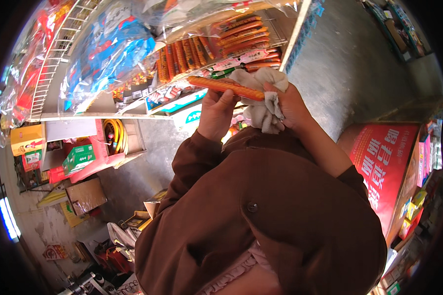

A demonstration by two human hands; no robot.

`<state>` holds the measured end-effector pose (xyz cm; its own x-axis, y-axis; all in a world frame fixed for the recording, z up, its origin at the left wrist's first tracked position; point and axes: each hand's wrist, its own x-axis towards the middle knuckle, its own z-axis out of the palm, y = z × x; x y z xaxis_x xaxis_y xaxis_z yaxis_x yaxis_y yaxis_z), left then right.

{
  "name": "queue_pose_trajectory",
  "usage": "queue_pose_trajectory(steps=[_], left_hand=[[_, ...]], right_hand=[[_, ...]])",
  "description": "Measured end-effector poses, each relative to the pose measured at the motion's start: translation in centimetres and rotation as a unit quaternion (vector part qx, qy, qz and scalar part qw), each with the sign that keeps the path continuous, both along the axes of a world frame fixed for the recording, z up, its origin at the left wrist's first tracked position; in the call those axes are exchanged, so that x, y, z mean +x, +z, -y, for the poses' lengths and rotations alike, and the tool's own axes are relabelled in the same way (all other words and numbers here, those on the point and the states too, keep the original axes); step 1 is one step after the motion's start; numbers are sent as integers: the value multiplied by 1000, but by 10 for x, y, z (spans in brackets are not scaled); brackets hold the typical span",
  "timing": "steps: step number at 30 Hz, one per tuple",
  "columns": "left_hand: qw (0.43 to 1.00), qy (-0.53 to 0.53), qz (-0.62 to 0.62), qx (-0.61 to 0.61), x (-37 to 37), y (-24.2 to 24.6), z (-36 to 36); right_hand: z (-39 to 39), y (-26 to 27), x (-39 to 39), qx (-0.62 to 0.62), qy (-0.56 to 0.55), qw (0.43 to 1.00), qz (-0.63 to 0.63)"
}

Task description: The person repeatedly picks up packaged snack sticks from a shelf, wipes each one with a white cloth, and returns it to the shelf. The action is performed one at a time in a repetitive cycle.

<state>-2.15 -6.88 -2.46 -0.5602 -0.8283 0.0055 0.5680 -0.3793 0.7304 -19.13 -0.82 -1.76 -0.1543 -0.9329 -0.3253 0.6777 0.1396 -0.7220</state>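
Observation:
Between thumb and fingers, my left hand (217, 112) grips a packaged sausage stick (221, 85) in an orange-red wrapper, held level in front of my body. My right hand (292, 107) clutches a crumpled whitish cloth (264, 110), which touches the right end of the stick. Just beyond my hands, more wrapped sausage sticks (243, 35) lie stacked on a wire shelf. To their left, another row of orange sticks (182, 55) sits side by side. Partly behind the cloth is a pink printed label strip (240, 61) along the shelf.
Blue plastic packages (110, 55) fill the shelf at upper left, beside a white wire rack (51, 62). On the left stand a green box (79, 158) and a coiled yellow hose (116, 136). A red printed panel (384, 162) is at right. Grey concrete floor (328, 66) extends beyond.

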Motion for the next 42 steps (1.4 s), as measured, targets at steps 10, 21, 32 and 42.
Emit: queue_pose_trajectory(steps=[10,21,32,42], left_hand=[[995,22,96,22,10,-2,20],[707,208,626,-256,93,-30,184],[436,162,827,-315,85,-83,248],[390,177,652,-625,-3,-60,206]], right_hand=[[2,-12,1,11,-17,999,-37],[-8,-14,-6,32,-84,995,-46],[-26,-19,-22,64,-112,990,-57],[-23,-14,-31,92,-111,989,-32]])
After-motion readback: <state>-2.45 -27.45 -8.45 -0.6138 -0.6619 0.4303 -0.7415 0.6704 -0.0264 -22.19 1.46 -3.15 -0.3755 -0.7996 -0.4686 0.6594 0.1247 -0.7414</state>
